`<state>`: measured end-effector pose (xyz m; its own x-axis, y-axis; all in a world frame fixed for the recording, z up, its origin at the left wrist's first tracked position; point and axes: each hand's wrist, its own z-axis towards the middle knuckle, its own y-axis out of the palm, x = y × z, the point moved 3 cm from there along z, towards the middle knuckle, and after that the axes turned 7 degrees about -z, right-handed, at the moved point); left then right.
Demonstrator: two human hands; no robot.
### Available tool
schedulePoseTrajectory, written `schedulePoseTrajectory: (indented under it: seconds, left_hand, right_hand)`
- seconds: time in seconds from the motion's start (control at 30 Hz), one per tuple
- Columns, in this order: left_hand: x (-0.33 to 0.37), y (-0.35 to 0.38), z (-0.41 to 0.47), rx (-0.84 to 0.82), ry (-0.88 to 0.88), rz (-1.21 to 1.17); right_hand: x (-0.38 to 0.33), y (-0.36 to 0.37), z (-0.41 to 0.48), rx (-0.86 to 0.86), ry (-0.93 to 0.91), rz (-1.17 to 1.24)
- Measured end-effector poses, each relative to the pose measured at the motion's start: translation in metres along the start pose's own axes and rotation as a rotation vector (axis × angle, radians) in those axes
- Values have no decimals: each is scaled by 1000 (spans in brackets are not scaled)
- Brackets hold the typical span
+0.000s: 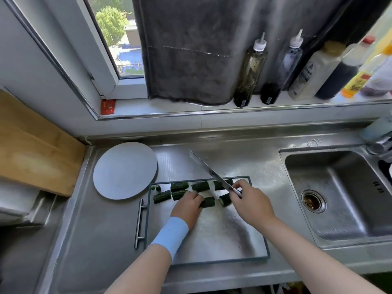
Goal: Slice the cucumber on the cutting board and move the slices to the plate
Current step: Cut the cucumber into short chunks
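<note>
At the far end of the board [212,240], your cucumber lies cut into short chunks [179,186], set in two loose rows that run left to right. Your left hand [188,205] bends its fingers over one piece [209,202] in the near row and pins it down. That piece lies with its long axis across you, left to right, and its free end pokes out toward your right hand [248,196].

Your right hand is wrapped round the handle of the knife [209,169], close to that free end, with one more chunk lying between the two hands. The blade slants away from you and to the left, over the far row, with its tip out past the board's far edge. Whether its heel touches a chunk in that row cannot be told from this angle.

So the cut turns on one thing. The blade has to swing round until it stands across the pinned piece's long axis, and your right hand is the nearer one to the open end.

The plate [125,170] sits on the counter off the board's far left corner, closer to your left hand than to your right. Slices will have to travel left and away from you to reach it.
</note>
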<state>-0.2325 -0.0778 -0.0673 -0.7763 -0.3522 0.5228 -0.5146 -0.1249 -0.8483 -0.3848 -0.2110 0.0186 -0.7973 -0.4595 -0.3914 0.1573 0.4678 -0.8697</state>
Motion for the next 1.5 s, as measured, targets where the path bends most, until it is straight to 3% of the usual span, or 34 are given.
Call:
schedulePoseTrajectory:
  seconds: [0.27, 0.4, 0.57, 0.67, 1.03, 1.23, 1.5]
  left_hand:
    - [12, 2, 30, 56, 2, 84]
    - [32, 2, 28, 151, 73, -42]
    - [69, 24, 35, 42, 231, 56]
    - [75, 30, 38, 32, 236, 119]
    - [15, 13, -29, -21, 342, 71]
    - [-35, -17, -96, 171, 224, 26]
    - [-46, 2, -118, 374, 104, 31]
  right_hand:
    - [22, -12, -6, 40, 60, 38]
    - [30, -15, -8, 49, 71, 59]
    - [36, -17, -7, 58, 83, 67]
    - [36, -17, -6, 49, 70, 65]
    - [6, -7, -12, -107, -89, 67]
    - [-24, 10, -22, -241, -238, -55]
    - [-43, 42, -36, -313, -333, -208]
